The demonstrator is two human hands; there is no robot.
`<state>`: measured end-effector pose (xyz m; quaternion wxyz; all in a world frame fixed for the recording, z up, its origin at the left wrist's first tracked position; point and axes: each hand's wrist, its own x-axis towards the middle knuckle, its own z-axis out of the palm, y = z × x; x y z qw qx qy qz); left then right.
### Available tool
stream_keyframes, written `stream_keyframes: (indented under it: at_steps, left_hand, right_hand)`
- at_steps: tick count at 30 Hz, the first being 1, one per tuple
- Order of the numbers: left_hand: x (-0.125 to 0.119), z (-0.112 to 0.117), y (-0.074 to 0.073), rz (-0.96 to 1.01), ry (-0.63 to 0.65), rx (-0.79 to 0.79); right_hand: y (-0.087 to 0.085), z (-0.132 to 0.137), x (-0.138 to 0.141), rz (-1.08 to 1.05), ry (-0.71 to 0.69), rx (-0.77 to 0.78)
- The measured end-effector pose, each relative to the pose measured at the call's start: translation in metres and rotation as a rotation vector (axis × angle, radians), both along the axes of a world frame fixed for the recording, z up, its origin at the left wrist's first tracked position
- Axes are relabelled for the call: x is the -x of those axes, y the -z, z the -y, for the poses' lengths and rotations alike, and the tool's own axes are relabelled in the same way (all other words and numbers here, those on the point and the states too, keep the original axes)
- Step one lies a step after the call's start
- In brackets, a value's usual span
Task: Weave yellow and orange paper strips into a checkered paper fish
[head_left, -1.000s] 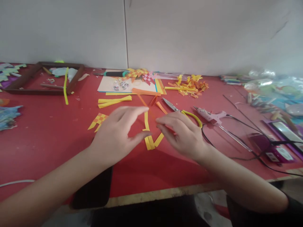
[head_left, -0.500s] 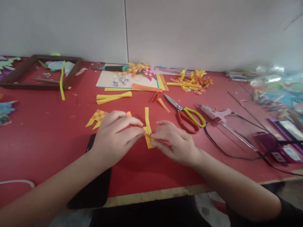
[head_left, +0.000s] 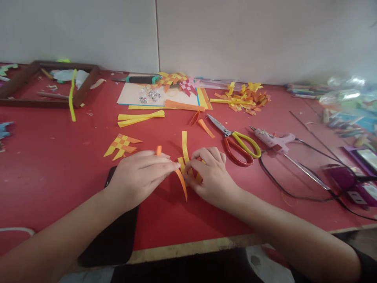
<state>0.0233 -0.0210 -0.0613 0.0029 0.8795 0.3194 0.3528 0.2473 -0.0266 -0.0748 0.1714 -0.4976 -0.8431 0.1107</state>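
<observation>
My left hand (head_left: pixel 141 177) pinches an orange paper strip (head_left: pixel 182 184); its curved end hangs past the fingertips, and another orange bit shows above the knuckles. Close beside it, my right hand (head_left: pixel 210 171) has its fingers curled on yellow paper strips (head_left: pixel 184 145) at the middle of the table. One yellow strip stands out toward the wall, and part of the strips is hidden beneath the fingers. A woven yellow and orange paper fish (head_left: pixel 122 145) lies beyond my left hand. Under my left forearm is a black phone (head_left: pixel 118 232).
Scissors (head_left: pixel 235 141) and a pink glue gun (head_left: pixel 273 139) with its cord lie to the right. Farther back are yellow strips (head_left: pixel 141 117), a pile of paper scraps (head_left: pixel 244 98), card sheets (head_left: pixel 123 96) and a craft knife (head_left: pixel 141 79). A wooden frame (head_left: pixel 35 103) sits at the left.
My hands have drawn slightly apart. The orange strip, earlier stretched between both hands, now hangs from my left fingers. My right hand has closed onto the yellow strips. The view has shifted slightly.
</observation>
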Motion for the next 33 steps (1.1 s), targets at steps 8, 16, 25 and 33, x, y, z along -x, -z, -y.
stream_keyframes:
  at_steps: [8, 16, 25, 33]
  left_hand:
    - [0.007, -0.004, -0.001, 0.006, -0.039, 0.059]
    - [0.013, -0.01, -0.014, 0.027, 0.007, 0.027]
    - [0.01, -0.006, -0.015, 0.428, 0.063, 0.375]
    - [0.012, -0.013, -0.02, 0.246, 0.329, 0.639]
  right_hand:
    - [-0.003, 0.001, -0.003, -0.118, -0.143, 0.056]
    - [-0.009, 0.008, 0.01, 0.038, -0.018, 0.198]
    - [-0.006, 0.02, 0.013, 0.039, 0.021, 0.124]
    - [-0.02, -0.006, -0.016, -0.078, -0.094, 0.153]
